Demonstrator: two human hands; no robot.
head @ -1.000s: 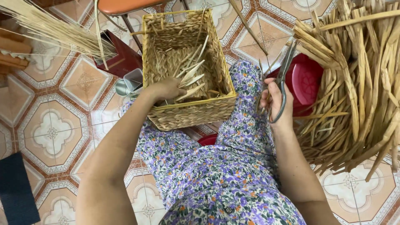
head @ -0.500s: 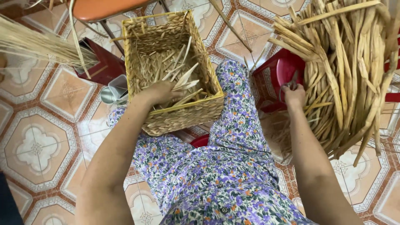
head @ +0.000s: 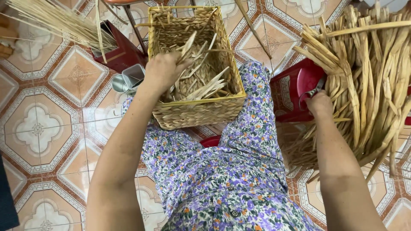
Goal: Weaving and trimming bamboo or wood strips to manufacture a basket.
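A rectangular woven basket (head: 195, 114) rests on my lap, which is covered in floral cloth (head: 222, 179). My left hand (head: 164, 70) reaches inside it and is closed around a few flat dried strands (head: 188, 45) that stick up from the weave. On the right, my right hand (head: 320, 105) is down by a red plastic stool (head: 289, 87), with its fingers around grey metal scissors (head: 315, 89). It lies against a big bundle of dried flat fibre (head: 368, 72); the scissor blades are hidden.
A dark red box (head: 124, 53) holding thin pale reeds (head: 51, 17) stands on the patterned tile floor (head: 38, 128) at upper left, with two small metal cans (head: 128, 79) beside it. A thin stick (head: 252, 30) lies beyond the basket.
My right hand lowered the scissors from beside my knee to the red stool by the fibre bundle. My left hand moved deeper into the basket and took hold of the strands.
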